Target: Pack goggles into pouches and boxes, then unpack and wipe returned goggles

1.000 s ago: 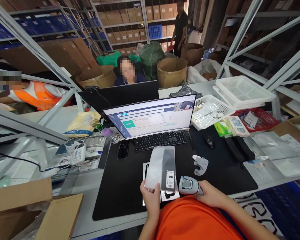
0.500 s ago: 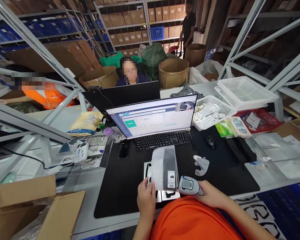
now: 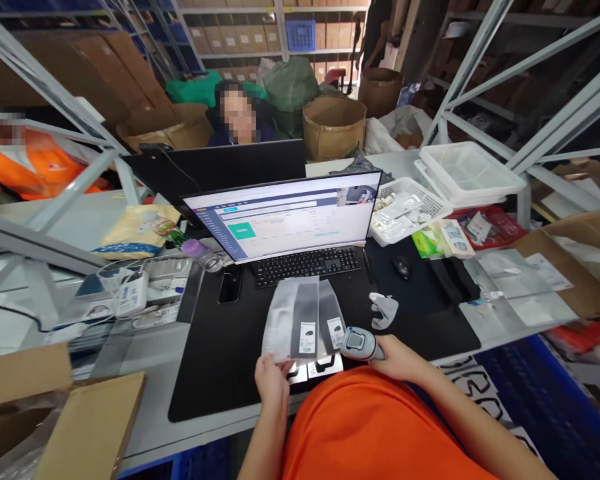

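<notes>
My left hand (image 3: 274, 381) is closed on the lower left edge of translucent plastic bags (image 3: 281, 325). At least two overlap in a fan, each with a dark grey part and a white barcode label (image 3: 307, 337) showing a black mouse-shaped picture. In my right hand (image 3: 397, 359), closed around its handle, is a grey barcode scanner (image 3: 359, 343). Its head lies close to the right-hand label. Flat white packages (image 3: 326, 365) with black outlines lie under the bags, mostly hidden. A light grey scanner stand (image 3: 383, 311) sits on the black desk mat (image 3: 220, 373).
Behind the bags are a keyboard (image 3: 307, 267), a lit monitor (image 3: 285, 223) and a phone (image 3: 231, 285). A computer mouse (image 3: 401, 267) and white baskets (image 3: 410, 230) are to the right. An open cardboard box (image 3: 95, 427) stands at left. A person (image 3: 237, 127) sits opposite.
The bags have spread apart, so a second label shows beside the first. My left hand has shifted left with them. The whole view has moved a little as my head turned.
</notes>
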The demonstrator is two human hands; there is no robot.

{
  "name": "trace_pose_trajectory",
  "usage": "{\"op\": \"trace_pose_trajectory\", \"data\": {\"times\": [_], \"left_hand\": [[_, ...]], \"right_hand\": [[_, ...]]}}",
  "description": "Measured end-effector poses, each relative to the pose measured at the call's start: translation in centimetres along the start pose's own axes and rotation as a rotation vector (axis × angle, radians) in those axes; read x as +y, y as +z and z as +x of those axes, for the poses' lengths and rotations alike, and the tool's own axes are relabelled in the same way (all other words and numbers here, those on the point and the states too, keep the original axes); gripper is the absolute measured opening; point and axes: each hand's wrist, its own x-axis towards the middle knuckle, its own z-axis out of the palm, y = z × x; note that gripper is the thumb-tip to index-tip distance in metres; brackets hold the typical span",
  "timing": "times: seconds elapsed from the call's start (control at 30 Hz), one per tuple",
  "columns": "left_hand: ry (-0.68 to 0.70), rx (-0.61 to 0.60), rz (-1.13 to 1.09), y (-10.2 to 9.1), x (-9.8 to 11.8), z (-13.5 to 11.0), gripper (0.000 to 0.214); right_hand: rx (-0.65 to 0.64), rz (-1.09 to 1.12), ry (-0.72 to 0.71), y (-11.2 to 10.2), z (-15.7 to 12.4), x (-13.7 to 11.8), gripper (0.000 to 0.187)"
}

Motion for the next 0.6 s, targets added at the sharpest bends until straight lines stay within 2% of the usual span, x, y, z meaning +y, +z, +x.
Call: {"op": "trace_pose_trajectory", "data": {"times": [0.27, 0.6], "left_hand": [[-0.088, 0.032, -0.125, -0.4, 0.2, -0.4, 0.011], [-0.010, 0.013, -0.057, -0.6, -0.2, -0.8, 0.023]], "right_hand": [[0.038, -0.050, 0.084, -0.1, -0.3, 0.1, 0.038], [-0.003, -0.032, 0.070, 0.5, -0.2, 1.2, 0.031]]}}
